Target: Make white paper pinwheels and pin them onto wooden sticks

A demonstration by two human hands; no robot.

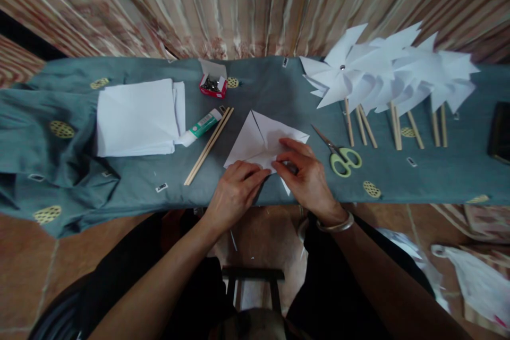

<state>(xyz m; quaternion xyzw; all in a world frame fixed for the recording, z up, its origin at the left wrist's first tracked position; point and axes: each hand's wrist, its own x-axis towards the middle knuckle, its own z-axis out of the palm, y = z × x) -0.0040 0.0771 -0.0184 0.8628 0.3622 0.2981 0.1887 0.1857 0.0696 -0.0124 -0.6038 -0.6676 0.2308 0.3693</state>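
Observation:
A white paper square [255,141], slit from its top corner toward the middle, lies in front of me on the cloth. My left hand [239,188] grips its lower edge, thumb and curled fingers pressed on the paper. From the right, my right hand [305,178] pinches the same sheet near its lower middle between thumb and forefinger, the other fingers bent over it. A narrow paper point pokes out below the right hand. Green-handled scissors [343,160] rest just right of that hand, blades slightly apart. To the left of the paper lie two wooden sticks [209,146].
A glue stick [203,125] lies beside a stack of white paper [135,117]. Behind it stands an open red box [213,86] of small metal pins. Several paper pinwheels [378,66] on sticks overlap at the back right. A dark object [500,133] sits at the right edge.

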